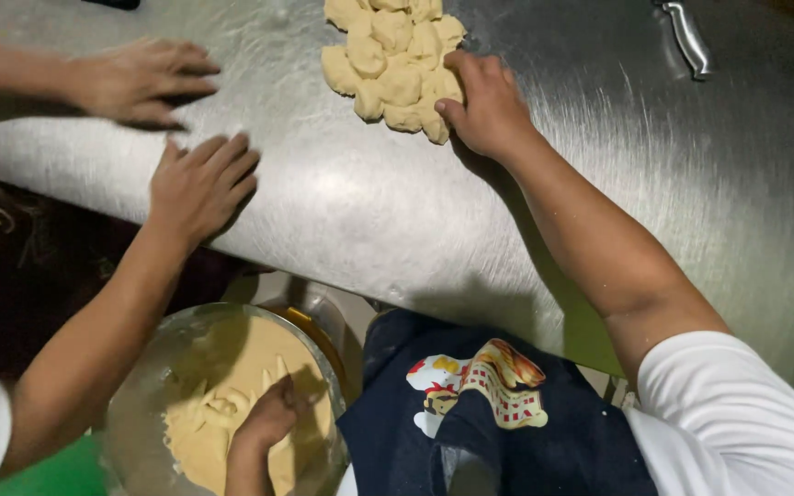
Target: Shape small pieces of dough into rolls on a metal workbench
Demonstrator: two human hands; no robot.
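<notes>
A heap of pale dough pieces lies on the steel table at the far middle. My right hand reaches out from a white sleeve and closes around a dough piece at the heap's right edge. Below the table's near edge stands a metal bowl with a mass of soft yellow dough in it. My left hand digs into that dough with curled fingers. A dark blue apron with a printed picture covers my front.
A co-worker's hand lies flat, palm down, near the table's front edge at the left. Another hand rests flat farther back at the left. A shiny metal handle lies at the far right.
</notes>
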